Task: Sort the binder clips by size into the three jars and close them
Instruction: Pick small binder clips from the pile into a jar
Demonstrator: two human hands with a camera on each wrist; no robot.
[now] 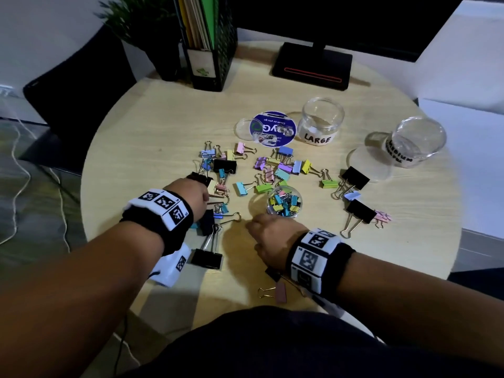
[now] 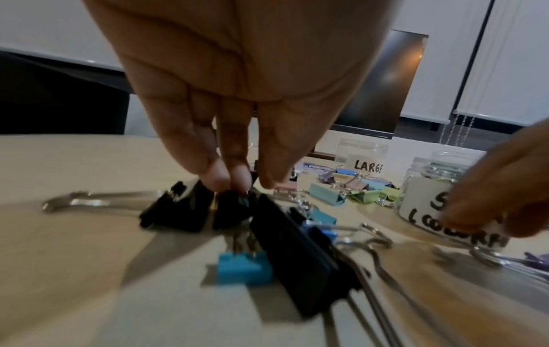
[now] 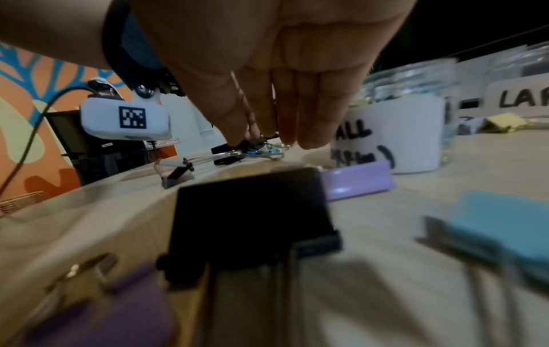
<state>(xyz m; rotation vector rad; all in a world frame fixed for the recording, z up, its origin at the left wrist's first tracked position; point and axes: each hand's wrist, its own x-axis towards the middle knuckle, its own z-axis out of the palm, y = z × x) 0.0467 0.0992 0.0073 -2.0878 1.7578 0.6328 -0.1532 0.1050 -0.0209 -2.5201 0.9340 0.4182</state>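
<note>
Many pastel and black binder clips [image 1: 283, 167] lie scattered over the round wooden table [image 1: 152, 137]. Three clear jars stand open: LARGE [image 1: 321, 124], MEDIUM [image 1: 417, 143], and a small jar [image 1: 285, 203] holding several small coloured clips. My left hand [image 1: 206, 197] reaches down into the left heap. Its fingertips [image 2: 234, 180] and thumb pinch a small black clip [image 2: 231, 206] between two large black clips [image 2: 294, 253]. My right hand [image 1: 268, 233] hovers just in front of the small jar [image 3: 386, 136], fingers [image 3: 309, 131] straight and pointing down, holding nothing.
Clear lids [image 1: 244, 128] lie by the LARGE jar and under the MEDIUM jar [image 1: 371, 165], with a blue round card [image 1: 272, 129] beside them. A monitor stand [image 1: 313, 66], black file holder [image 1: 210, 50] and plant [image 1: 152, 36] line the far edge. Large black clips [image 1: 360, 210] lie at the right.
</note>
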